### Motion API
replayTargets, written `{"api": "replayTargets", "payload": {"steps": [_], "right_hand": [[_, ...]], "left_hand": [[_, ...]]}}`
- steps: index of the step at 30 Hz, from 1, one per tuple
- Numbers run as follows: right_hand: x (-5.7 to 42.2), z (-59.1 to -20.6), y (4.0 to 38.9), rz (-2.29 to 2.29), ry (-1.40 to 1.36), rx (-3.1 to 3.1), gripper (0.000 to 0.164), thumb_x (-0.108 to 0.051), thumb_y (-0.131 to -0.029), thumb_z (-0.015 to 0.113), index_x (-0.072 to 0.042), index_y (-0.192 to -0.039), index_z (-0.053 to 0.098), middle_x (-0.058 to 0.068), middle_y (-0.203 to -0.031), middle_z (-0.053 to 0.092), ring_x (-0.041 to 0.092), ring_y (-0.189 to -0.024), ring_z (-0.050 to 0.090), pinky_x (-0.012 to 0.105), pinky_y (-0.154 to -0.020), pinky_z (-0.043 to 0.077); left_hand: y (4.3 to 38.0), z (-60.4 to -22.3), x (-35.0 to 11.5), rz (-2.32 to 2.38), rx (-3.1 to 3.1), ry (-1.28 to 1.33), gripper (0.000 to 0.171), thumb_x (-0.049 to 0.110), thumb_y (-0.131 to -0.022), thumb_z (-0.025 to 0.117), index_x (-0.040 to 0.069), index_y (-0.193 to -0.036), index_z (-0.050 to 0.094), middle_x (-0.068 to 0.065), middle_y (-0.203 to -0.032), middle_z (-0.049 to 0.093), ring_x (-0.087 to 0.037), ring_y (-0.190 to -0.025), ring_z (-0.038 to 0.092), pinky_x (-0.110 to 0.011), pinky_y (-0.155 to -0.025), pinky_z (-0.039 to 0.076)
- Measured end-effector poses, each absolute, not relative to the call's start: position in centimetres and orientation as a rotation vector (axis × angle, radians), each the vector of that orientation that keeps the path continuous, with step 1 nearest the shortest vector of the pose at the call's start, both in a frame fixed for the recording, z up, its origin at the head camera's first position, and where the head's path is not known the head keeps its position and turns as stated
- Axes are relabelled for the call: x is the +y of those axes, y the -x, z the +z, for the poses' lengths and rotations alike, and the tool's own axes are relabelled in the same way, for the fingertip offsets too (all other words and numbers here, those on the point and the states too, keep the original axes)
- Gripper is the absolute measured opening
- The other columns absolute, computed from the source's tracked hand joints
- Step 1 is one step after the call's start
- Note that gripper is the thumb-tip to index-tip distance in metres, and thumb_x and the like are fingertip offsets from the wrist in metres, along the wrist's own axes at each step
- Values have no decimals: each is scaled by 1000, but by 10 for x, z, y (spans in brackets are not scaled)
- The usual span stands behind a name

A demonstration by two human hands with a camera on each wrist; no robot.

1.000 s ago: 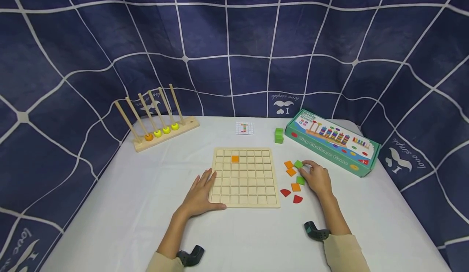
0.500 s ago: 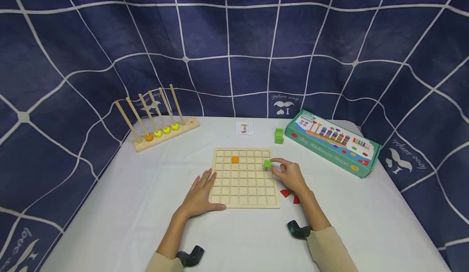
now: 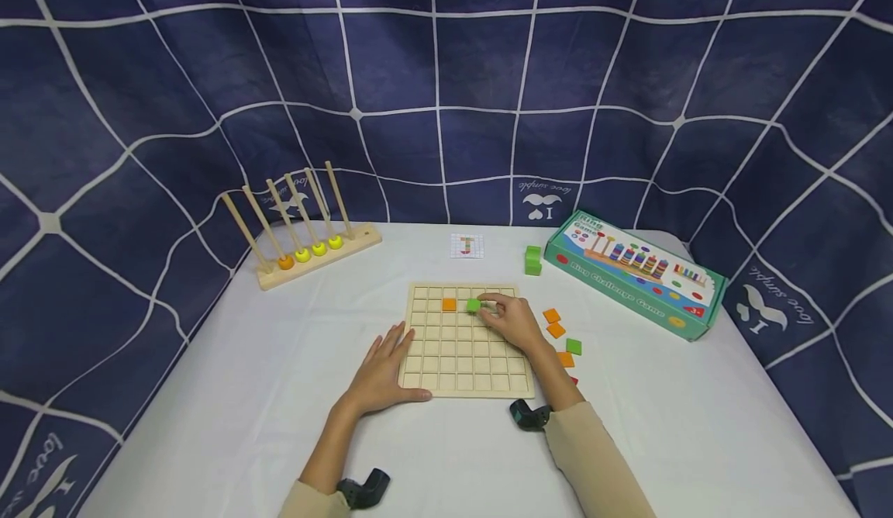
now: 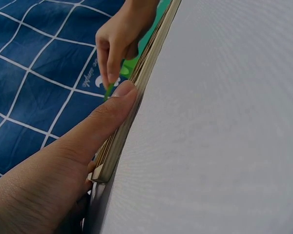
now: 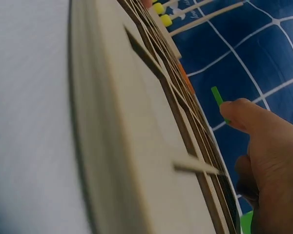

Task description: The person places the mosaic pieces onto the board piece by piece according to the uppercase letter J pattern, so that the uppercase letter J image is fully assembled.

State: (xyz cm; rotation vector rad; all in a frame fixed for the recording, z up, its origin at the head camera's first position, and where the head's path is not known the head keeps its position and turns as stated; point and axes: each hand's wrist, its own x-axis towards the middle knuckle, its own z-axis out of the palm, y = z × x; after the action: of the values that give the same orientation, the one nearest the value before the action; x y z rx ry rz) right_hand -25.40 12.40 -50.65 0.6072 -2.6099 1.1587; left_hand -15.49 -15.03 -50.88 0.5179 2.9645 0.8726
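My right hand (image 3: 515,322) pinches a green square tile (image 3: 473,305) between thumb and fingertips, over the upper part of the wooden grid board (image 3: 453,363). In the right wrist view the green tile (image 5: 218,97) is tilted on edge, above the board's surface. One orange square tile (image 3: 449,305) lies in a cell in the board's second row, left of the green one. With fingers spread, my left hand (image 3: 377,378) rests along the board's left edge; its thumb (image 4: 110,109) lies against the near edge.
Right of the board lie loose orange tiles (image 3: 552,315), a green tile (image 3: 574,347) and a red piece (image 3: 575,381), partly hidden by the right arm. Behind stand a patterned card (image 3: 467,246), green blocks (image 3: 533,260), a game box (image 3: 635,274) and a peg stand (image 3: 363,236) with rings.
My right hand has picked up a green tile from the loose pieces and carried it left over the board, close to the orange tile. The left hand stays put.
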Motion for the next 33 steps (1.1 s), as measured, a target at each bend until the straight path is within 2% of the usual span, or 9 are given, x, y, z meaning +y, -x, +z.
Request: {"api": "replayTargets", "payload": {"steps": [21, 30, 33], "right_hand": [[108, -507, 266, 955, -641, -2748, 28, -29, -86, 66, -15, -110, 69, -9, -43, 30, 7, -42, 21, 24, -42, 25], [114, -507, 260, 1042, -595, -2748, 34, -31, -85, 67, -14, -115, 67, -9, -43, 28, 8, -44, 18, 25, -43, 25], [116, -507, 259, 1068, -562, -2731, 34, -30, -85, 67, -14, -115, 67, -8, -42, 30, 9, -44, 21, 27, -44, 29]], "left_hand": [[154, -509, -149, 849, 2956, -498, 122, 76, -56, 66, 6, -146, 23, -10, -153, 11, -23, -140, 6, -40, -112, 1], [154, -509, -149, 844, 2945, -511, 121, 75, -57, 66, 5, -146, 24, -11, -153, 11, -23, -140, 6, -39, -112, 1], [154, -509, -150, 851, 2954, -516, 121, 74, -57, 67, 4, -145, 25, -12, -153, 12, -24, -140, 7, -41, -112, 1]]}}
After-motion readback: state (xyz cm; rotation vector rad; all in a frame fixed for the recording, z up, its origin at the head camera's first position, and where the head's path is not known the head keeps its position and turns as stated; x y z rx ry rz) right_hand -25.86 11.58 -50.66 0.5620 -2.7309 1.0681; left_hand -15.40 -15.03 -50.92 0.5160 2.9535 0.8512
